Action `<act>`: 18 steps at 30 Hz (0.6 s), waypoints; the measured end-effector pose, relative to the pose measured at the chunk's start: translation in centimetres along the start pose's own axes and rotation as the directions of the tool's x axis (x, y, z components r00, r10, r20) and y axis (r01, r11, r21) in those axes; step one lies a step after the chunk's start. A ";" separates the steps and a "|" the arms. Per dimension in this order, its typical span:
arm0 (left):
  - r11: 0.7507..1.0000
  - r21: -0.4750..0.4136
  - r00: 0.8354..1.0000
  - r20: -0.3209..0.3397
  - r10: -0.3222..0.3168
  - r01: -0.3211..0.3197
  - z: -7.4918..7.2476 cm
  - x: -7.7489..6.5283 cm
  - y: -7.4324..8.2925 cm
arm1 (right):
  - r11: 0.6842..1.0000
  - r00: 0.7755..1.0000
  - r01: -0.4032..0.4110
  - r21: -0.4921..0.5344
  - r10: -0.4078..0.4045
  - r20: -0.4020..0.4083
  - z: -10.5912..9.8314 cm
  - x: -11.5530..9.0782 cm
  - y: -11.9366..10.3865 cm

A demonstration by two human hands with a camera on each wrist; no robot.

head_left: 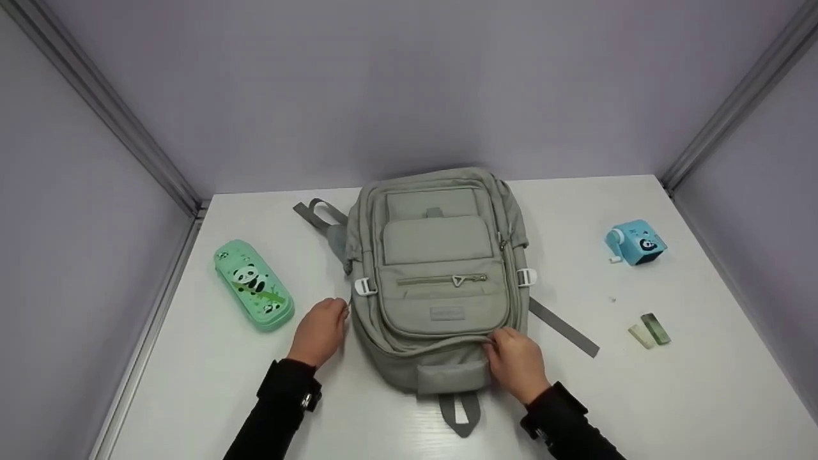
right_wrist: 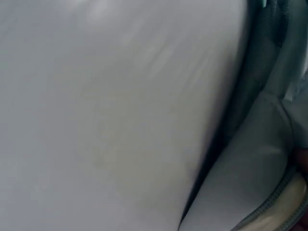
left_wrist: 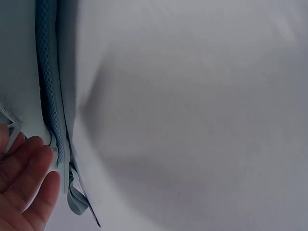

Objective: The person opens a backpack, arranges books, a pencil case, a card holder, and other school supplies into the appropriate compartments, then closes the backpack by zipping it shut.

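A grey-green backpack (head_left: pixel 441 306) lies front side up on the white table. At its left side, my left hand (head_left: pixel 321 332) pinches a small zipper pull (left_wrist: pixel 15 129) between thumb and forefinger; the other fingers (left_wrist: pixel 36 173) are loosely bent. My right hand (head_left: pixel 517 363) grips the fabric edge at the near right corner, beside the padded handle (head_left: pixel 452 378). Along that edge the right wrist view has a parted zipper (right_wrist: pixel 269 204) with pale lining between its two rows. Only a sliver of the right hand's fingers (right_wrist: pixel 302 159) enters that view.
To the left lies a green panda pencil case (head_left: pixel 254 285). A blue crank pencil sharpener (head_left: pixel 637 242) stands at the right, with two small green blocks (head_left: pixel 655 328) nearer. Grey straps (head_left: pixel 565 327) spread out from the backpack. Pale walls (head_left: pixel 422 89) enclose the table's back and sides.
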State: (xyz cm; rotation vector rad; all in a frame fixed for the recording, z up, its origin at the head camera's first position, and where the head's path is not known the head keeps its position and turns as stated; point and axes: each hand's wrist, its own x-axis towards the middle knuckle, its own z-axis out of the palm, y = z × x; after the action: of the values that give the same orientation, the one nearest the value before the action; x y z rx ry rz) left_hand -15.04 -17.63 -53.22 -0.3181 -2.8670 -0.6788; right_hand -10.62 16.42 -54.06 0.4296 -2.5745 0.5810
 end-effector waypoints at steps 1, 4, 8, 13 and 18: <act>1.000 0.005 1.000 -0.002 -0.001 0.001 -0.1 -0.2 0.1 | 1.000 1.000 -0.003 -0.002 0.003 -0.002 0.0 0.0 0.0; 1.000 0.019 1.000 -0.010 0.008 -0.008 -0.3 -0.7 0.3 | 1.000 1.000 -0.017 -0.007 0.017 0.008 0.1 0.0 0.1; 1.000 0.000 1.000 0.008 0.017 -0.017 -0.6 -1.3 1.3 | 0.999 0.997 -0.051 -0.014 0.051 0.050 -0.4 0.2 0.5; 0.998 -0.028 0.997 0.043 0.060 -0.059 -0.2 -2.5 3.4 | 0.997 0.993 -0.080 -0.018 0.082 0.085 -2.2 0.8 2.6; 0.995 -0.059 0.995 0.049 0.085 -0.082 1.1 -4.0 6.0 | 0.991 0.990 -0.126 -0.053 0.129 0.057 -4.1 1.2 5.3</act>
State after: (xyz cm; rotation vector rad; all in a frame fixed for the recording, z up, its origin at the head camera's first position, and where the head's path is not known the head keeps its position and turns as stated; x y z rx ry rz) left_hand -9.87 -12.52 -52.58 -0.4678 -2.8674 -0.7486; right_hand -12.21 22.70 -51.87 0.2714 -2.6826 0.5548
